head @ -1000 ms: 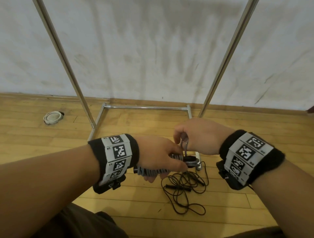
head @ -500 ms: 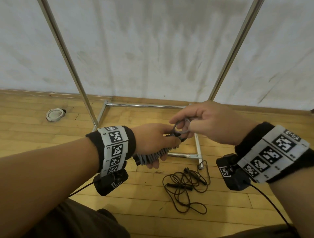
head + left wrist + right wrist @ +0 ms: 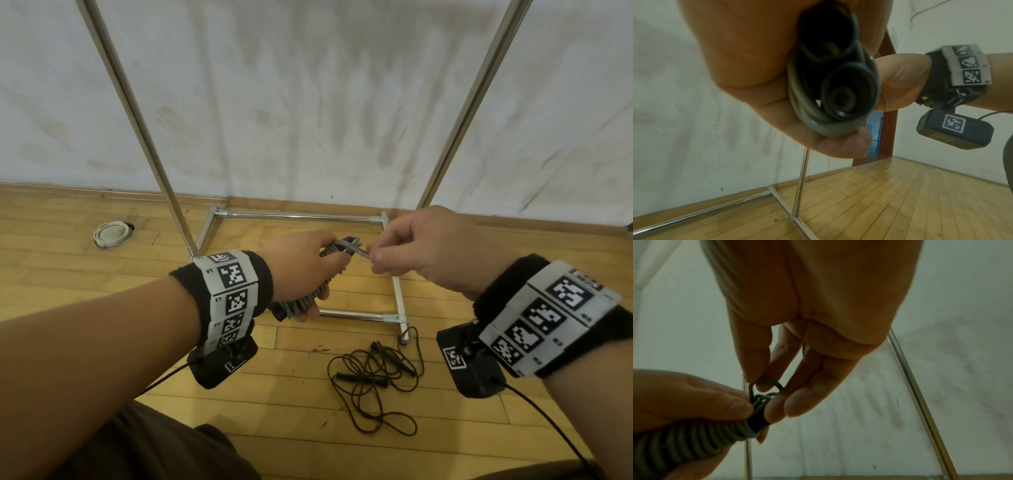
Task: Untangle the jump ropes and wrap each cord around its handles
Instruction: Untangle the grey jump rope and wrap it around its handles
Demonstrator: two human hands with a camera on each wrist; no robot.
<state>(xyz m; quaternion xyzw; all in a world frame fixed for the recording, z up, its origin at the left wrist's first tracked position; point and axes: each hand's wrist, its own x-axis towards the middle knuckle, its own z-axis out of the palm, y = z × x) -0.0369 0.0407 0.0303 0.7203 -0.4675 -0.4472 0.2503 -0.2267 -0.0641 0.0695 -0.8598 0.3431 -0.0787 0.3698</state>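
Your left hand point(image 3: 301, 263) grips the grey cord-wrapped jump-rope handles point(image 3: 313, 291) so coils can't slip; right hand point(image 3: 424, 250) pinches the last cord loop point(image 3: 766, 387) at the top end, prob. to tuck it. Black tangled jump rope point(image 3: 373, 380) waits on the wooden floor point(image 3: 68, 274).

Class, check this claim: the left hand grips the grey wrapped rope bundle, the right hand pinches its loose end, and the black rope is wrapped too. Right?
Not quite: the head view shows the black rope lying tangled on the floor, unwrapped. The rest holds.
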